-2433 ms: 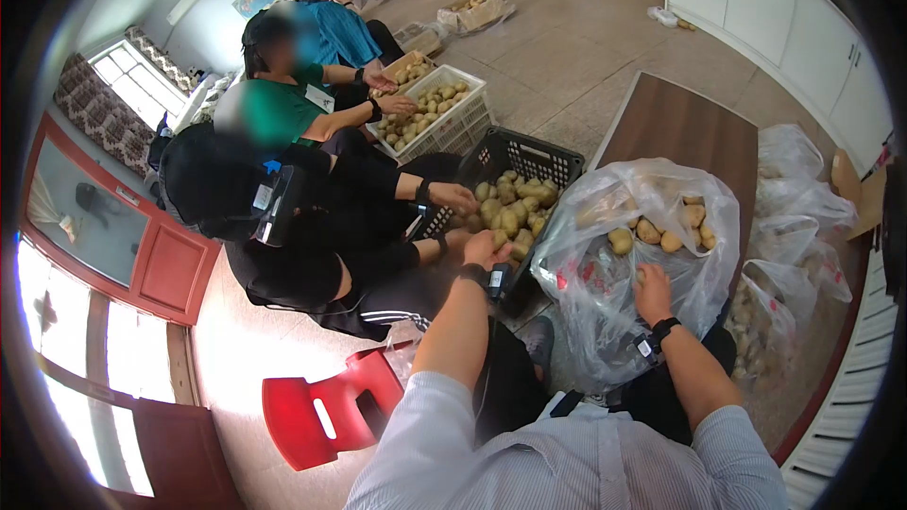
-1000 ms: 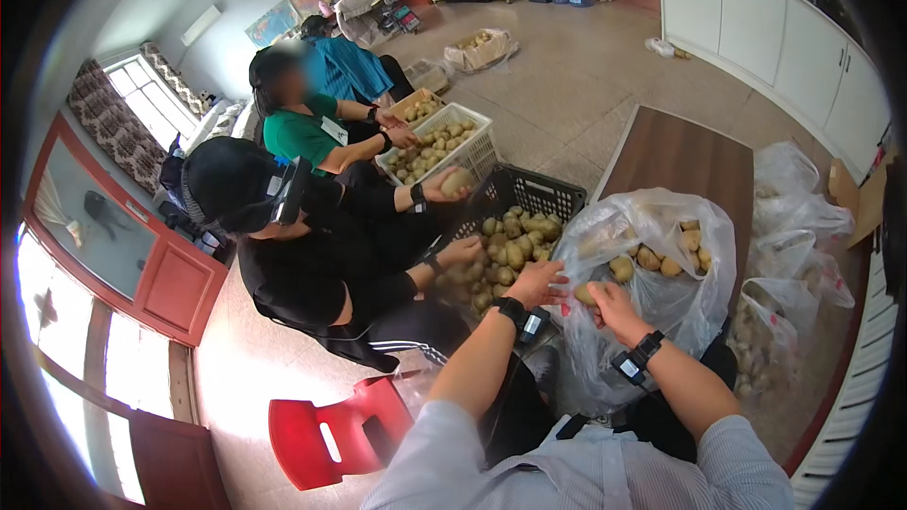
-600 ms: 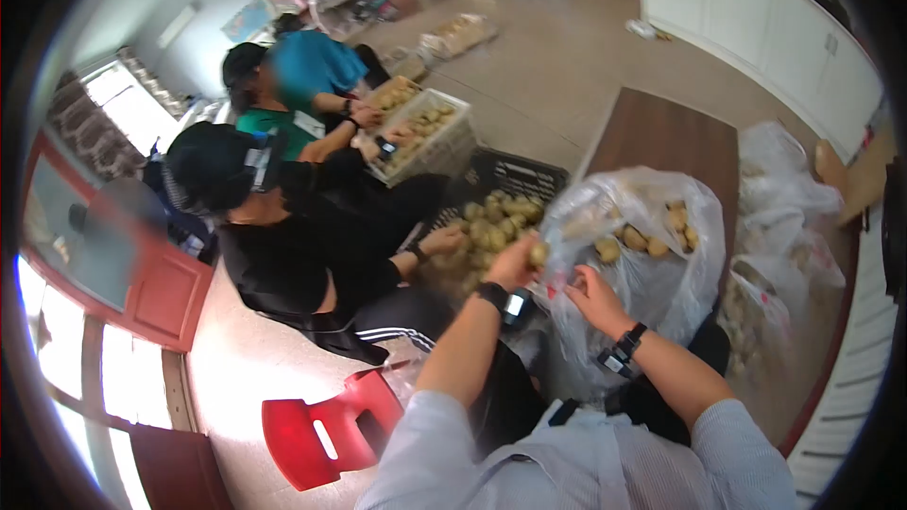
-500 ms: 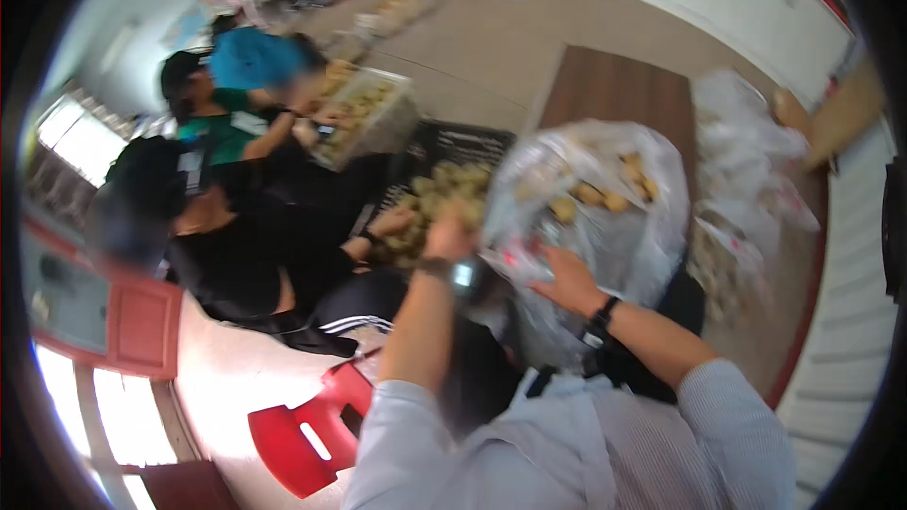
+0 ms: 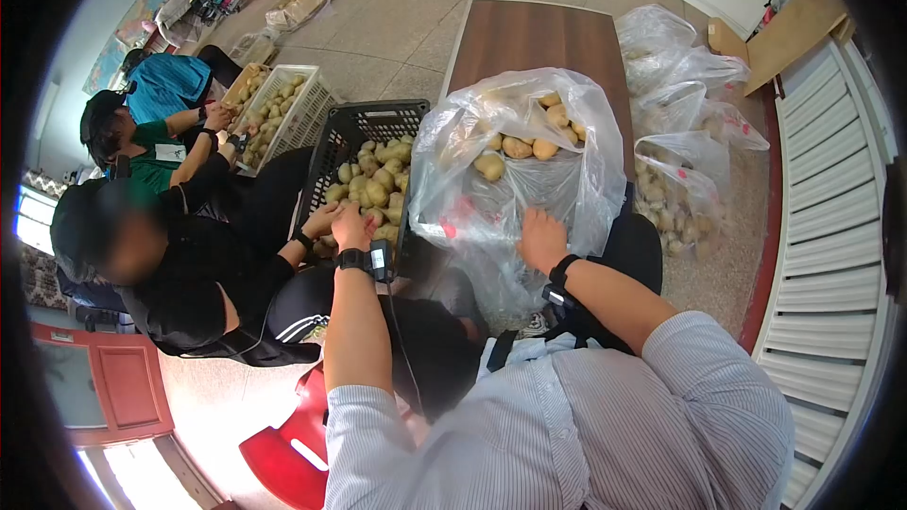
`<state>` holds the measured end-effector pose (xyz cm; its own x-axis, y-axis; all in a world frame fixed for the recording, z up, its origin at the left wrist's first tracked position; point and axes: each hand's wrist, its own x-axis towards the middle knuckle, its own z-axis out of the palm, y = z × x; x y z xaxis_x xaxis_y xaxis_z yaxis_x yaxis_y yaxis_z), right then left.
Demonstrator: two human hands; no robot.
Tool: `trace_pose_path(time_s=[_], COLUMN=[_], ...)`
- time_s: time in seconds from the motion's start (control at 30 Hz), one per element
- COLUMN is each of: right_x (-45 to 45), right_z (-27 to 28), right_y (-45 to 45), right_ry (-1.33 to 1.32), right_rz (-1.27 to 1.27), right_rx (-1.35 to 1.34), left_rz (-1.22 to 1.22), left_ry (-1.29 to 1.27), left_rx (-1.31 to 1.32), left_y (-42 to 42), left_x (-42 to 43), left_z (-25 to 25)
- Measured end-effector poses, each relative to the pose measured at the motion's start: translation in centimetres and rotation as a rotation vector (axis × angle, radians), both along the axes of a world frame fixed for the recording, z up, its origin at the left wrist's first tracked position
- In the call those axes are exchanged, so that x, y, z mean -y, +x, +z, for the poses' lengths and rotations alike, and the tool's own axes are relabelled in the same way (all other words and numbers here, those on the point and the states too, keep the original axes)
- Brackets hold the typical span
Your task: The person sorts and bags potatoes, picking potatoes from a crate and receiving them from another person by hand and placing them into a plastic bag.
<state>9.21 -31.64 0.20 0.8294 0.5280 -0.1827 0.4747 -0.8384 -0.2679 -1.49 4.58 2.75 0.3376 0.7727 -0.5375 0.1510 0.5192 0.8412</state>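
My left hand (image 5: 352, 227) reaches over the near end of a black plastic crate (image 5: 416, 113) of potatoes (image 5: 378, 191). Its fingers point down and are mostly hidden, so I cannot make out whether they hold a potato. A co-worker's hand (image 5: 321, 221) is right beside it. My right hand (image 5: 542, 240) is closed on the near edge of a large clear plastic bag (image 5: 439, 165), with fingers curled over the film. Several brownish potatoes (image 5: 545, 148) lie inside the bag toward its far side.
The bag stands against a brown wooden table (image 5: 529, 33). Filled plastic bags (image 5: 685, 146) line the floor at right, by a white radiator (image 5: 822, 255). Co-workers sit at left near a white crate (image 5: 316, 99) of potatoes. A red chair (image 5: 288, 453) is behind my left arm.
The view has swung, shifting the scene left and up. Across the crate, my left hand has moved left, away from the bag. My right hand's fingers have closed on the bag's edge.
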Motion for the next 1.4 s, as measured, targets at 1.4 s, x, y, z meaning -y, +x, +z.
trace_pose_path(time_s=[1.4], right_x=[-2.2], right_z=[3.6], right_y=[8.9], right_ry=[0.576], right_rz=[-0.08], right_rx=[-0.291], left_rz=[-1.118], left_ry=[0.115], left_rx=[-0.308], left_y=[5.5], left_x=[11.6], left_z=[4.2])
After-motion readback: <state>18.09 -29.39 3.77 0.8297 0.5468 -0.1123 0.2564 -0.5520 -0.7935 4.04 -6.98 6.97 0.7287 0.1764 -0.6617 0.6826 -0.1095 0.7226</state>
